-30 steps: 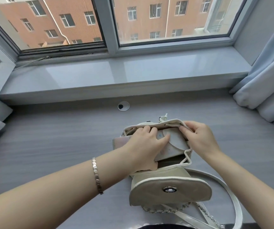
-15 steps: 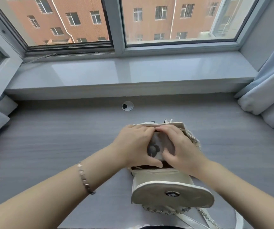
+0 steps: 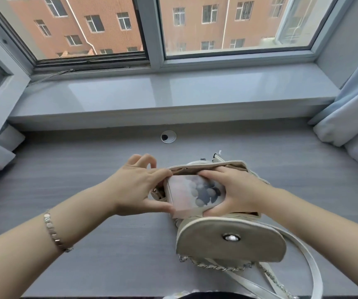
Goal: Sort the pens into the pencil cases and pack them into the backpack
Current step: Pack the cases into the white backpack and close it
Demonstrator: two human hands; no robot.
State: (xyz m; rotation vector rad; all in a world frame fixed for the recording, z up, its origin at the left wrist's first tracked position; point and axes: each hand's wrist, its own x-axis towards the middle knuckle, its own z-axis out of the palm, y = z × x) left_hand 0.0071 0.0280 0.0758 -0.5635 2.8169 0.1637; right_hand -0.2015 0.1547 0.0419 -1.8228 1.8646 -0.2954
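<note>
A small cream backpack (image 3: 231,240) lies on the grey desk with its mouth open and its round flap folded toward me. A pale pink pencil case (image 3: 192,192) with a grey-blue bubble print sits in the mouth, partly out on the left. My left hand (image 3: 138,186) pinches its left end between thumb and fingers. My right hand (image 3: 235,188) grips its right end, fingers over the top edge and thumb beneath. No pens are visible.
The desk (image 3: 87,212) stretches left and right of the backpack. White straps and a chain (image 3: 219,267) trail toward me at the lower right. A cable hole (image 3: 168,137) is at the back, a curtain (image 3: 350,124) at the right, a windowsill behind.
The pencil case has shifted left and now shows more of its printed face. My left hand moved from on top of it to its left end; my right hand moved to its right end.
</note>
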